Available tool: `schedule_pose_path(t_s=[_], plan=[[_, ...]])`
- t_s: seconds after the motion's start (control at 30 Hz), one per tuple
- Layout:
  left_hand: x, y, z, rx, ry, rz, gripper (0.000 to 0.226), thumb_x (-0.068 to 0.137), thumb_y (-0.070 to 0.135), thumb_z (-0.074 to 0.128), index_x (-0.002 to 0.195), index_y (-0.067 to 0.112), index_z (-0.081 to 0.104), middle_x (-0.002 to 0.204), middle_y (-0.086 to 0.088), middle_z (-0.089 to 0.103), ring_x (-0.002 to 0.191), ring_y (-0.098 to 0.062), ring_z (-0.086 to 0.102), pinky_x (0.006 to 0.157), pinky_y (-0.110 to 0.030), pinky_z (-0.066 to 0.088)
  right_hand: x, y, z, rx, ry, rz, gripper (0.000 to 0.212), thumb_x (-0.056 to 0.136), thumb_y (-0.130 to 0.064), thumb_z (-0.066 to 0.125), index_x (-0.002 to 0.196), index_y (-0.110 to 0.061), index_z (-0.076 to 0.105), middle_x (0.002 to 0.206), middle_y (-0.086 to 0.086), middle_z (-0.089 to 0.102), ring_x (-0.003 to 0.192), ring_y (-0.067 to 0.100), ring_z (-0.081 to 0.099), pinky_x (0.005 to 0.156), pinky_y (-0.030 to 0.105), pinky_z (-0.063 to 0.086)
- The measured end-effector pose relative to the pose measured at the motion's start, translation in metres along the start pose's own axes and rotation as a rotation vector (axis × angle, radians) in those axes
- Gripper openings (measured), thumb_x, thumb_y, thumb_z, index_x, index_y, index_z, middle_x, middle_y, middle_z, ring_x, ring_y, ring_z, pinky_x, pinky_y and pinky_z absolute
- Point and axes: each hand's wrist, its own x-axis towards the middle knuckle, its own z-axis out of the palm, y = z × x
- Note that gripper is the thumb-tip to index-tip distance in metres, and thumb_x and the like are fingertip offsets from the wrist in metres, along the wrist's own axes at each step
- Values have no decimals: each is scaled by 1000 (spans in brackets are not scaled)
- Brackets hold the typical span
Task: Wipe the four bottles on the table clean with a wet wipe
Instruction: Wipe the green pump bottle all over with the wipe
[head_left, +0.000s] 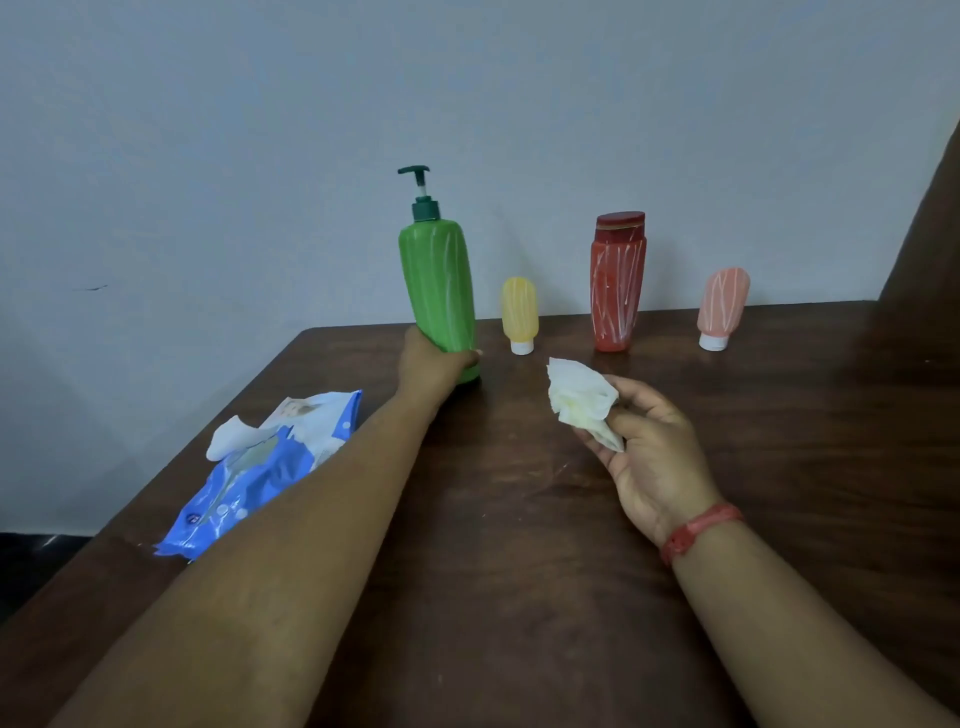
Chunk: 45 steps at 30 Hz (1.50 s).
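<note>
From the head view, a dark brown wooden table (519, 519) fills the lower half of the frame, set against a pale grey wall (260, 130).

Just left of centre, the left hand (434, 361) grips the lower part of a green pump bottle (439, 291), fingers curled round its base; the bottle tilts slightly, its dark green pump head pointing to the upper left. Its base is at the table surface, though whether it rests there fully cannot be told.

To the right of centre, the right hand (649, 447) is turned palm up, its fingers and thumb pinching a crumpled white wet wipe (582, 402), held above the table and apart from every bottle. A red band (698, 530) circles that wrist.

Along the far edge of the table stand three more bottles, each streaked with white marks: a small yellow bottle (519, 312) on its white cap just beside the green one, a taller red bottle (617, 283) right of it, and a small pink bottle (722, 306) on its white cap furthest right.

At the lower left lies a blue wet wipe packet (249, 478), its flap open, partly hidden by the left forearm.
</note>
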Motion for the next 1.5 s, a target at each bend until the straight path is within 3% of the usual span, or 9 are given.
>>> schedule_pose_path(t_s=[0.23, 0.33, 0.47, 0.57, 0.63, 0.8, 1.0, 1.27, 1.5], plan=[[-109, 11, -25, -89, -248, 53, 75, 69, 30, 90, 130, 20, 46, 116, 5, 62, 105, -11, 62, 80, -25, 50, -4, -5, 3, 24, 43, -17, 36, 90, 19, 38, 100, 0, 68, 102, 17, 75, 96, 31, 73, 70, 29, 61], [-146, 13, -38, -158, -323, 45, 68, 74, 31, 87, 127, 24, 45, 115, 7, 62, 104, -8, 62, 79, -23, 50, -4, -5, 3, 82, 66, -36, 33, 92, 12, 40, 115, 10, 62, 117, 28, 68, 108, 39, 68, 77, 33, 61], [-166, 8, -47, -206, -334, 64, 62, 75, 32, 86, 123, 27, 47, 114, 7, 63, 105, -8, 63, 83, -26, 52, -11, -8, 12, 50, 10, -104, 26, 100, -15, 54, 108, 7, 67, 122, 15, 68, 106, 26, 69, 83, 33, 58], [-168, 5, -49, -252, -323, 71, 62, 76, 32, 86, 121, 32, 44, 116, 9, 62, 107, -6, 62, 86, -26, 52, -19, -8, 19, -186, 8, -239, 23, 102, -13, 53, 98, -3, 73, 99, -2, 77, 98, 17, 70, 92, 36, 54], [-167, 5, -48, -280, -319, 57, 62, 77, 34, 85, 122, 33, 43, 117, 9, 61, 107, -6, 61, 86, -26, 51, -20, -4, 19, -389, 21, -352, 20, 99, -9, 57, 96, -15, 76, 103, 1, 76, 104, 19, 69, 96, 38, 54], [-167, 3, -49, -302, -327, 64, 63, 78, 35, 84, 124, 33, 41, 118, 11, 60, 108, -6, 60, 85, -25, 51, -27, -6, 22, -521, 18, -484, 23, 94, -3, 64, 103, -22, 72, 105, -4, 73, 103, 11, 69, 88, 28, 57], [-166, -2, -49, -213, -388, 114, 66, 78, 49, 81, 128, 32, 40, 121, 11, 60, 112, -6, 61, 93, -31, 53, -24, -8, 25, -689, 26, -651, 43, 91, -3, 67, 124, -29, 60, 126, -1, 56, 118, 10, 59, 97, 26, 52], [-173, 2, -50, 15, -490, 294, 64, 83, 48, 76, 126, 25, 35, 117, 10, 55, 107, -5, 57, 82, -22, 51, -30, -28, 25, -838, 187, -951, 22, 90, -7, 68, 111, -12, 70, 110, -6, 57, 106, 8, 58, 94, 22, 49], [-172, 0, -49, 10, -525, 330, 63, 83, 49, 76, 126, 30, 34, 121, 9, 56, 110, -5, 57, 92, -33, 54, -36, -28, 26, -1026, 152, -1098, 21, 94, -6, 66, 114, -3, 70, 111, 3, 57, 102, 3, 50, 89, 2, 35]])
